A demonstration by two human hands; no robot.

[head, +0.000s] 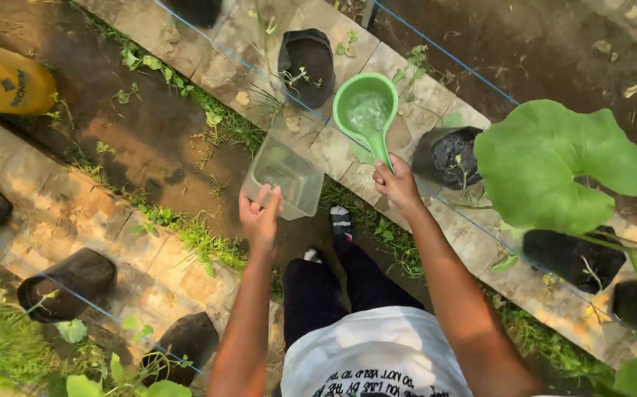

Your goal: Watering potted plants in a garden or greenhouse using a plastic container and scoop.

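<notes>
My right hand [398, 184] grips the handle of a green plastic scoop [366, 110], whose bowl holds a little water and hangs above the paved row beside a black grow bag [308, 65] with a small seedling. My left hand [261, 215] holds the near rim of a clear plastic tub [283, 175], tilted over the bare soil path. My dark trouser legs and one foot [341, 219] show below the tub.
Black grow bags stand in rows on paving stones at left [68, 283] and right [447, 156]. A big green leaf [553, 165] hangs at the right. Blue strings [443, 51] run diagonally over the rows. A yellow boot [6, 81] sits at top left.
</notes>
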